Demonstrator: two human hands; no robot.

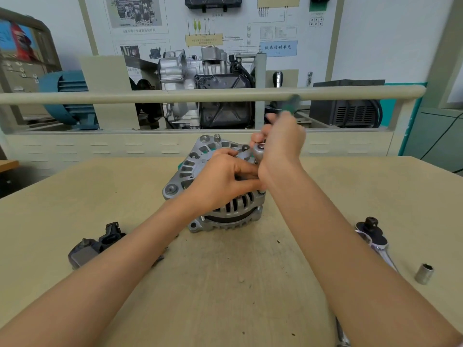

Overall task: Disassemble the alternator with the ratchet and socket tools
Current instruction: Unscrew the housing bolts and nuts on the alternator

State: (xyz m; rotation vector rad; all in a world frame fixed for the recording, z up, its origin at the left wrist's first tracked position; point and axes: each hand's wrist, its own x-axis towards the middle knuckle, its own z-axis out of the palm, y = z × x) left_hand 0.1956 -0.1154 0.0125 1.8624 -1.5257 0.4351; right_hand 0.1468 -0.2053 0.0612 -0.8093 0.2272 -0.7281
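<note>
A silver alternator [200,156] with slotted vents stands in the middle of the beige table [225,271]. My left hand [220,179] lies on top of its housing, fingers curled over the right side, gripping it. My right hand [280,141] grips a ratchet [260,149] whose round head sits on the alternator's upper right edge; the green handle [293,101] points away and is blurred. Whatever the ratchet sits on is hidden by my hands.
A removed dark plastic and metal part [95,246] lies at the left. A second ratchet [373,236] and a loose silver socket [424,273] lie at the right. Another tool's end [342,336] shows at the bottom. A rail and an engine display stand behind the table.
</note>
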